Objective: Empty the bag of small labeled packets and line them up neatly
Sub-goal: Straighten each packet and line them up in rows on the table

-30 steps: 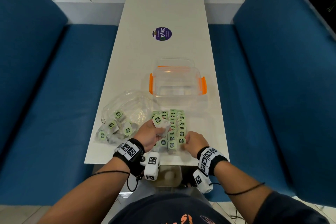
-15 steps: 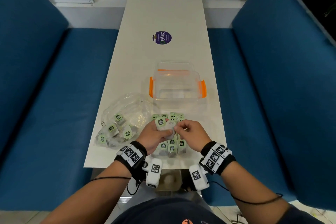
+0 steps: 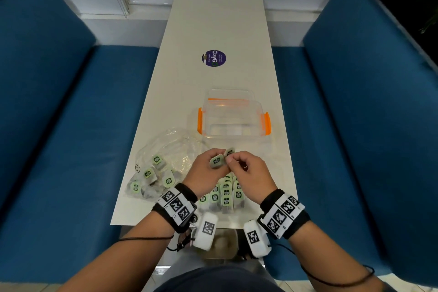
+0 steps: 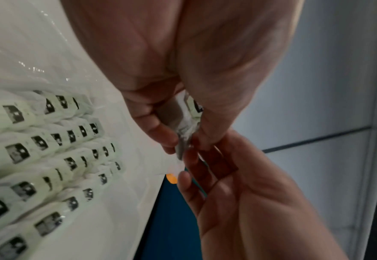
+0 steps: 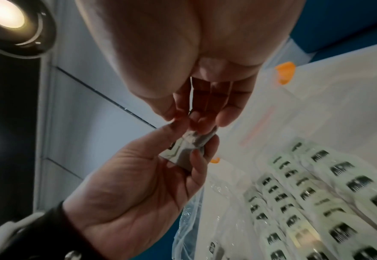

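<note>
table (image 3: 214, 21): white, between blue benches | clear bag (image 3: 166, 159): lay left, some packets inside | packet rows (image 3: 226, 193): lined up near front edge | left hand (image 3: 205, 173): pinched one packet (image 3: 216, 161) above rows | right hand (image 3: 248, 174): fingertips pinched second packet (image 3: 229, 152), touching the first

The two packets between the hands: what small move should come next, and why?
Probably the right hand should pull its packet free and set it in the rows. The left hand holds the other packet, and the bag still holds more.
</note>
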